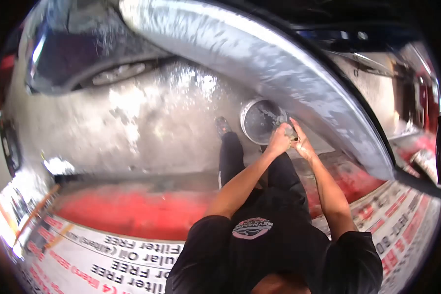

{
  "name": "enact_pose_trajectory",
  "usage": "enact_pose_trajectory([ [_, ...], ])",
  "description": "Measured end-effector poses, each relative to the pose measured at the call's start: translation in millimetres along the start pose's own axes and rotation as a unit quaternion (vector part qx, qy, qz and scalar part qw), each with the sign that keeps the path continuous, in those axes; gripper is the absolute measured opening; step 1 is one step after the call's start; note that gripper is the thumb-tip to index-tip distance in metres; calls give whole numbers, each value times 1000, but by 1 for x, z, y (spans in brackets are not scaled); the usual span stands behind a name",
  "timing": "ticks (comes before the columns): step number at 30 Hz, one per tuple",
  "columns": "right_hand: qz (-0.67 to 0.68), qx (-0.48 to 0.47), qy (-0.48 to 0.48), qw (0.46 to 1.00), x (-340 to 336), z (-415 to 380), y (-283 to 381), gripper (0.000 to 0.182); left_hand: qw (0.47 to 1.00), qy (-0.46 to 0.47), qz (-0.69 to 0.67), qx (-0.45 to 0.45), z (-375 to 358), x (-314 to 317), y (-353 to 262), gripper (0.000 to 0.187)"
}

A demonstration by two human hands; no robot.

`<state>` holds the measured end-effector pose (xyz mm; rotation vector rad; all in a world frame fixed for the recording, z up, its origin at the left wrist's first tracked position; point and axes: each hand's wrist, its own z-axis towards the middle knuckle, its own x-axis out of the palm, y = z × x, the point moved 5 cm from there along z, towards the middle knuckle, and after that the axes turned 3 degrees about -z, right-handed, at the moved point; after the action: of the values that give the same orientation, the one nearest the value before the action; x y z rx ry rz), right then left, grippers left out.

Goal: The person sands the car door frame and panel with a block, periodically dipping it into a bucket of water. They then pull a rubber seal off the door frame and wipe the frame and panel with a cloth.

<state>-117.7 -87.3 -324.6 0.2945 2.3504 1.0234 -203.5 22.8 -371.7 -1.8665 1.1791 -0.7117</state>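
Note:
My left hand [281,140] and my right hand [303,143] are together in front of me, at the near right rim of a round bucket [243,128]. Dark liquid with some foam shows inside the bucket. Between my hands is a small greyish wet wad [290,131]; I cannot tell whether it is a sponge or a cloth. The left fingers are closed around it, while the right hand presses on it from the other side with some fingers stretched upward. Just beyond the bucket curves a car panel [259,59] streaked with white suds.
A dark car with its wheel [118,73] stands at the upper left. Wet concrete floor [147,117] shines around my shoe [223,125]. Behind me run a red-painted strip [132,208] and a printed sign [127,259]. A long thin stick [36,213] leans at the lower left.

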Motion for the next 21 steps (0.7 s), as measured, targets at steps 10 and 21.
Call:
enact_pose_trajectory([
  [10,298,-63,-180,935,-69,-103,81,53,990,31,48,133,-57,22,-169,46],
  [21,170,-209,-436,859,-188,-252,109,49,925,366,79,69,-150,119,-344,70],
])
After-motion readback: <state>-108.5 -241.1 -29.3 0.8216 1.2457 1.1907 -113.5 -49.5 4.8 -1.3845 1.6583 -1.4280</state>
